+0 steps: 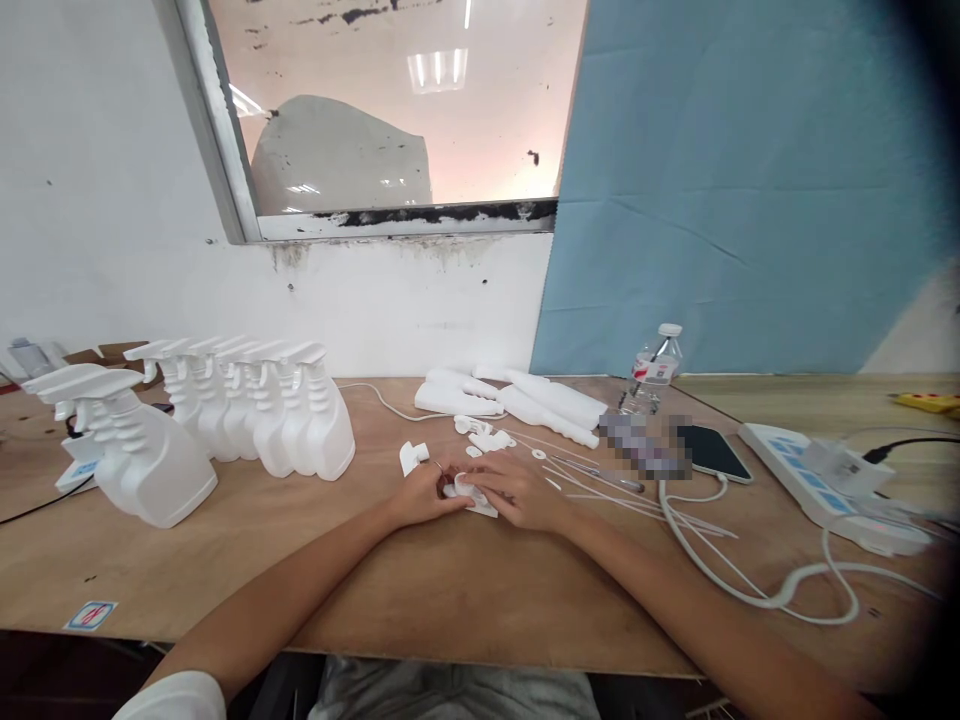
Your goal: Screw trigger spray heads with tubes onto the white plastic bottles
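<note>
White plastic piece, held over the tabletop
Left hand and right hand curl their fingers around it, near another white part.

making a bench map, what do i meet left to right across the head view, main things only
White spray bottles, left hand, right hand, labelled clear bottle, dark-screened phone, large power strip.

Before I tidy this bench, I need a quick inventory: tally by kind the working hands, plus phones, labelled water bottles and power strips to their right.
Hands, left hand and right hand: 2
Black phone: 1
Labelled water bottle: 1
White power strip: 1
Total: 5
</note>
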The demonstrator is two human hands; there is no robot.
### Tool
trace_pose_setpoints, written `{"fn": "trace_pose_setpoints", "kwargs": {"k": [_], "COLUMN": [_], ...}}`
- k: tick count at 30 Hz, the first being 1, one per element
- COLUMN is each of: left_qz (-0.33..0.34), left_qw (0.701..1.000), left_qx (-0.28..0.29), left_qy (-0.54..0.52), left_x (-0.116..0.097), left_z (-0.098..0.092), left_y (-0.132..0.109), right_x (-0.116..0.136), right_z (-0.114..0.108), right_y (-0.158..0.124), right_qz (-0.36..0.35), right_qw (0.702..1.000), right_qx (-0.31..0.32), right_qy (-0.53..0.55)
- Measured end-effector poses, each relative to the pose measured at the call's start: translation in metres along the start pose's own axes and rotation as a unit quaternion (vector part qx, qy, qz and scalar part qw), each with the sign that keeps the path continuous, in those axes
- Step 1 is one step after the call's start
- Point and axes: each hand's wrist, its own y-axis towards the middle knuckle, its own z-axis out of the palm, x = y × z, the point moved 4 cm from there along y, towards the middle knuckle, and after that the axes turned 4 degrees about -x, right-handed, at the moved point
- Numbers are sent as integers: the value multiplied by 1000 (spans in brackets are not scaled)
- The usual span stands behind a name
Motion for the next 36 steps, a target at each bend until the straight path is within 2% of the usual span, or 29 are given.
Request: {"fn": "trace_pose_setpoints", "kwargs": {"k": [10, 16, 28, 36], "left_qz": [40, 96, 126, 136], "left_qw": [998, 990, 986, 984], "left_qx": [24, 54, 34, 18], "left_qy": [47, 86, 108, 117], "left_x": [3, 0, 2, 2], "left_z": [-9, -11, -8, -5], "left_y": [-5, -6, -7, -7], "right_x": [-5, -5, -9, -8], "right_z": [7, 9, 13, 14], "right_y": [-6, -7, -7, -7], "right_qz": [52, 54, 104, 91], "right_qw": [996, 996, 988, 989], "right_qx": [73, 75, 100, 99], "right_qy": [-9, 8, 52, 56]}}
